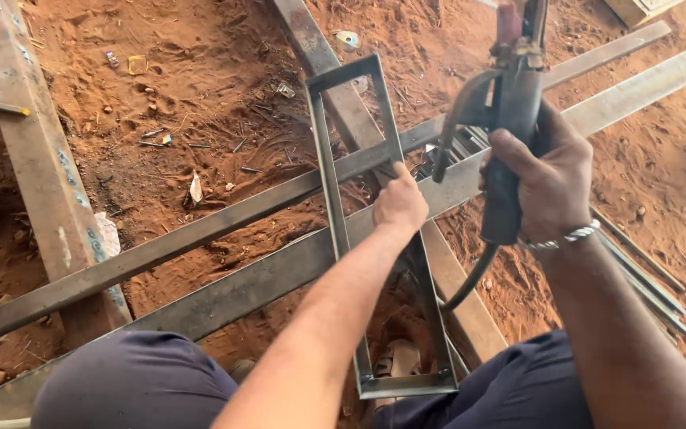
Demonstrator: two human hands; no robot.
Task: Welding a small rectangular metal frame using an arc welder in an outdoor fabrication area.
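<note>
Left hand [399, 202] is closed on the right rail of the rectangular steel frame [329, 171], long axis running near-to-far. Right hand [551, 179] grips the welding electrode holder [510, 119] tight, just right of it.

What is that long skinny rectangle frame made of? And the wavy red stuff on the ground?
The rectangle frame looks like bare steel: grey, dull, with sharp square edges and darker patches at the corners, probably weld marks. The left hand rests on its side. The ground looks like loose red-orange dirt or sand, grainy and dented with prints. The right hand grips a tool handle that seems dark, worn plastic or rubber.
</note>
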